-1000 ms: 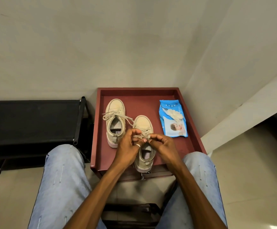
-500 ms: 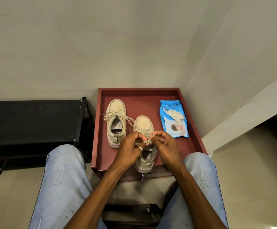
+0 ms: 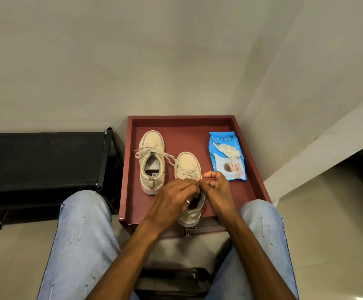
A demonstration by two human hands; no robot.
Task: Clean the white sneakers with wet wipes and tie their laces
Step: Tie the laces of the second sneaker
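Now left hand (image 3: 171, 200) and right hand (image 3: 216, 189) pinch the sneaker (image 3: 188, 161) lace (image 3: 188, 171); limp, likely best held near its ends.

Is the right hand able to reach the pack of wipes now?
Probably yes: the pack of wipes lies close beside the right hand, bare tray between them, though the hand pinches a lace.

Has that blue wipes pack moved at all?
No. The blue wipes pack lies at the same spot beside the red tray, by its right wall.
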